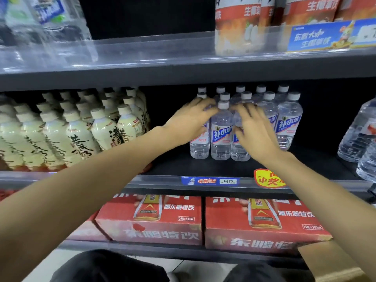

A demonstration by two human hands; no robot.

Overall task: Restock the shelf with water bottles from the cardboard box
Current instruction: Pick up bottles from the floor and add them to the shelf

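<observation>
Brown cardboard box (333,263) corner showing nearest, low at right, below the dark middle shelf (168,166); dark-trousered knees (109,267) sitting beside it. Under that shelf, two red printed drink cartons (262,224) lying side by side. On the shelf's front edge, a blue-and-white price strip (209,181) and a round yellow-and-red sticker (268,178) are hanging. Both bare forearms are reaching over the edge onto the shelf. Left hand (189,123) is lying with fingers spread nearly straight against the left side of the clear plastic water bottles with white caps and blue labels (221,131); right hand (254,129) is resting likewise, fingers extended and blurred, on the bottles just right of the front one. Neither is wrapping a bottle. The bottles are standing upright in rows toward the shelf's back. Left on the same shelf, cream-coloured bottles with beige caps (81,129); at its right end, large clear jugs (358,133). Above it, orange-labelled bottles (238,23).
</observation>
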